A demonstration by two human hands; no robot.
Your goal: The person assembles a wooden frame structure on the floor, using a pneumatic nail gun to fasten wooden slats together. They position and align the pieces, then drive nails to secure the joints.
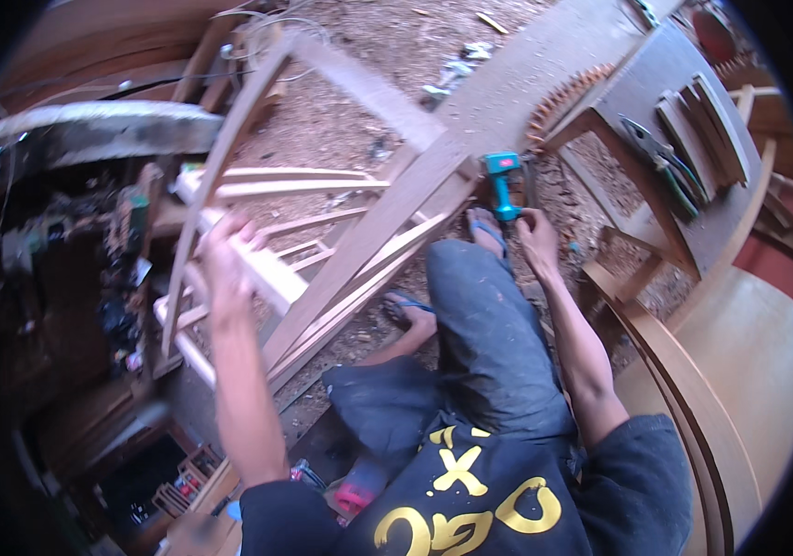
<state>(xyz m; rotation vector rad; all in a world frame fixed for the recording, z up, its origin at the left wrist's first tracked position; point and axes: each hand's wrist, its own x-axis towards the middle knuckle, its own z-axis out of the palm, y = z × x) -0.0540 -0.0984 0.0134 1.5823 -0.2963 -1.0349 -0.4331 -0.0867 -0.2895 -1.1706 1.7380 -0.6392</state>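
My left hand (pixel 228 252) is wrapped round a pale rail of a wooden frame (pixel 350 246). This frame has long legs and several slats, and it lies tilted in front of my left side. By my right knee, my right hand (pixel 537 239) has its fingers curled at the base of a teal cordless drill (pixel 504 188). The drill's head points away from the hand, near the frame's right corner. The fingertips of the right hand are partly hidden, and the left hand is slightly blurred.
Pliers (pixel 660 162) and wood pieces (pixel 704 130) lie on a dark panel (pixel 614 93) at the right. Curved wooden parts (pixel 684 389) stand by my right elbow. A broad board (pixel 526 65) lies on the shaving-covered floor (pixel 368 37). Dark clutter (pixel 118 306) fills the left.
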